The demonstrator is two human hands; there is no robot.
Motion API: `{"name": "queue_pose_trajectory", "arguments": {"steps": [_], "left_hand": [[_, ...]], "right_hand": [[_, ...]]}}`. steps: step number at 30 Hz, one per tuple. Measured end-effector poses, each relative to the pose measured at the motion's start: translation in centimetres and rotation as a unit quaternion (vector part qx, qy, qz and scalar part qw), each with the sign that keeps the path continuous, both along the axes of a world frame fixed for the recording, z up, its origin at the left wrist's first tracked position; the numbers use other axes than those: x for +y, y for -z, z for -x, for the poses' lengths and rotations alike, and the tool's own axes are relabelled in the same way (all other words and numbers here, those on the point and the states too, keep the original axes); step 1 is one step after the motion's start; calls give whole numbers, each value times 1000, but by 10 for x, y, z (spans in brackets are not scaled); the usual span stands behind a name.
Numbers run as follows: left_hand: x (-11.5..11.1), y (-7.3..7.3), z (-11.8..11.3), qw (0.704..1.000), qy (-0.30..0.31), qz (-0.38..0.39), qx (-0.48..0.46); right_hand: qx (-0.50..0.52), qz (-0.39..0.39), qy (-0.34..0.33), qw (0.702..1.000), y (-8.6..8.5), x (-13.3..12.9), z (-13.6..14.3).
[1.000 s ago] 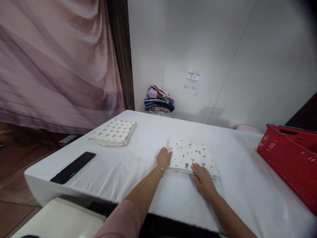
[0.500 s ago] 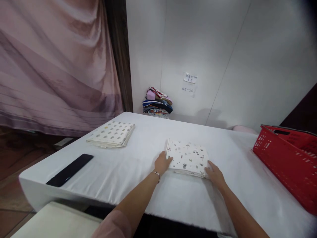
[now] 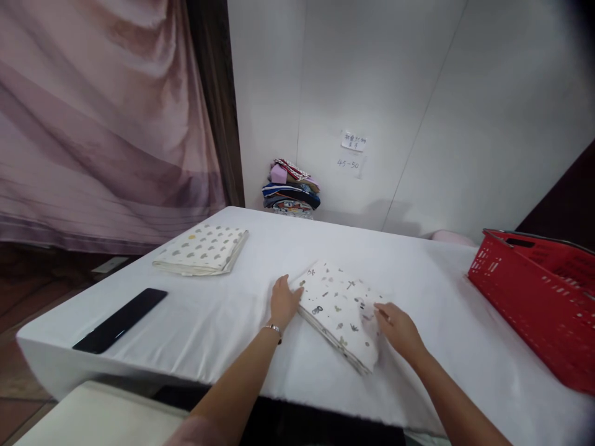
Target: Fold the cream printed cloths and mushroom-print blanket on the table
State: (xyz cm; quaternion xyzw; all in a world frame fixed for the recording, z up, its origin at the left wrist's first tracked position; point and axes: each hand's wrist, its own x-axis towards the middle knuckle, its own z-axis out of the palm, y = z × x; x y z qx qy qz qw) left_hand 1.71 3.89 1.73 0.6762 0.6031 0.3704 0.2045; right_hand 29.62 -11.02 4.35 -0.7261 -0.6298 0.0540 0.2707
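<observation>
A folded white cloth (image 3: 341, 306) with small plant and animal prints lies turned at an angle on the table, its layered edge facing me. At its left corner is my left hand (image 3: 283, 305), thumb touching the cloth and fingers apart, pointing away from me. My right hand (image 3: 398, 331) pinches the cloth's right edge between thumb and fingers, and the fabric puckers a little there. Further left lies a second folded cloth (image 3: 204, 249), cream with grey shapes and one yellow one; neither hand touches it.
The table has a white cover (image 3: 195, 328). A black phone-like slab (image 3: 121, 321) lies near its left front edge. On the right stands a red plastic basket (image 3: 525, 303). A stack of folded fabrics (image 3: 291, 189) sits by the wall beyond the far edge, near paper notes (image 3: 352, 162).
The printed cloth has turned clockwise, its right front corner now nearer me. My left hand has shifted left and loosened; my right hand now pinches the right edge. The view has shifted slightly.
</observation>
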Motion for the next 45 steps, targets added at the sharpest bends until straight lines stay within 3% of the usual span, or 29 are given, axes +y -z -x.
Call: {"name": "queue_pose_trajectory", "arguments": {"steps": [6, 8, 10, 13, 15, 18, 20, 22, 24, 28, 33, 35, 37, 41, 43, 45], "left_hand": [[-59, -2, 3, 989, 20, -24, -142], [-80, -5, 3, 968, 46, 54, -240], [-98, -8, 0, 916, 59, 185, -350], [-118, -14, -5, 799, 75, 354, -480], [-124, -19, -8, 747, 111, 400, -520], [-123, -21, -13, 720, 161, 403, -542], [-116, -20, -17, 712, 162, 401, -553], [-108, -19, -20, 713, 147, 410, -549], [-99, -19, -25, 718, 130, 428, -533], [-84, -22, -34, 710, 118, 478, -503], [-76, -21, -40, 725, 91, 497, -467], [-76, -18, -41, 743, 89, 482, -456], [-77, -15, -41, 785, 88, 434, -434], [-75, -13, -39, 881, 88, 300, -355], [-74, -14, -38, 879, 91, 303, -357], [-72, -15, -39, 836, 98, 352, -409]], "right_hand": [[-47, 147, 25, 988, 5, 83, -26], [-31, 190, 30, 981, 6, 98, -30], [-14, 231, 26, 972, 4, 107, -34], [5, 271, 8, 963, -1, 108, -40], [13, 294, 3, 956, -3, 101, -46], [111, 337, 10, 935, -2, 79, -57], [230, 365, 4, 902, 1, 61, -64], [328, 372, -2, 868, 4, 45, -66], [381, 355, 9, 854, 6, 33, -64], [430, 308, 33, 848, 5, 22, -56], [440, 296, 46, 846, 0, 20, -54], [448, 296, 35, 843, -1, 21, -54], [445, 299, 27, 844, 0, 23, -54], [338, 287, 72, 893, 6, 31, -51], [255, 258, 88, 928, 5, 38, -49], [191, 222, 80, 953, 0, 48, -49]]}}
